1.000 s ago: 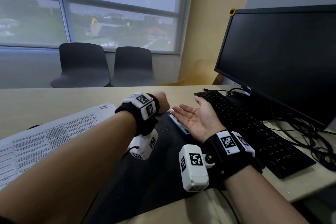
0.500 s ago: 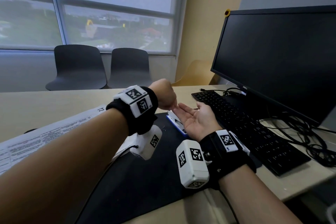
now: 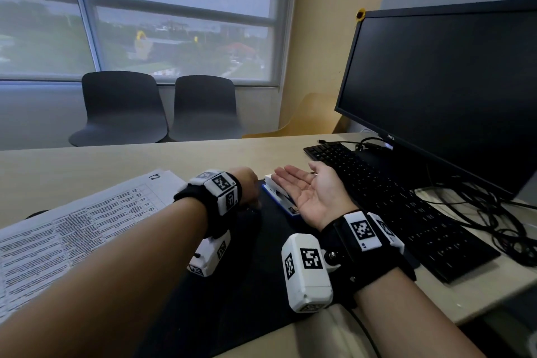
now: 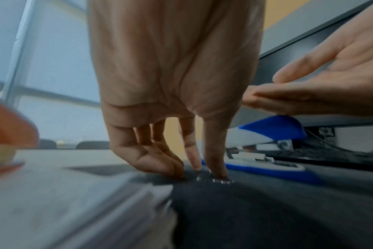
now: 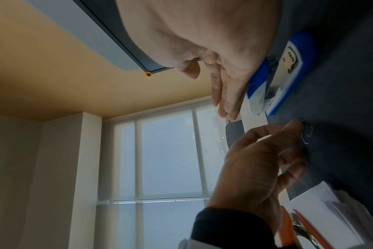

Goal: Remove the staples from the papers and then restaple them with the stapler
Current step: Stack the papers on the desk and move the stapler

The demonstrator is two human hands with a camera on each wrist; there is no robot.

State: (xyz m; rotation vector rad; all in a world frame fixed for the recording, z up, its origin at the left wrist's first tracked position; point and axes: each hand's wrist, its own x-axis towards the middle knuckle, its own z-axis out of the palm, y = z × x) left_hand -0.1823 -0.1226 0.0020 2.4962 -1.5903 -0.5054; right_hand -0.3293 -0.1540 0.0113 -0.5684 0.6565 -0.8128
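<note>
the staples point(image 4: 216, 179) lie loose on the dark mat just left of the blue stapler point(image 3: 280, 197), under the left hand's fingertips point(image 4: 215, 171). tiny, light, stiff and sharp-ended, they likely need a fingertip pinch. the right hand point(image 3: 315, 193) is spread flat, palm up, over the stapler.

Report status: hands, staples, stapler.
Left hand fingertips down on loose staples on black mat. Right hand open, palm up, over blue stapler. Papers left, untouched.
</note>
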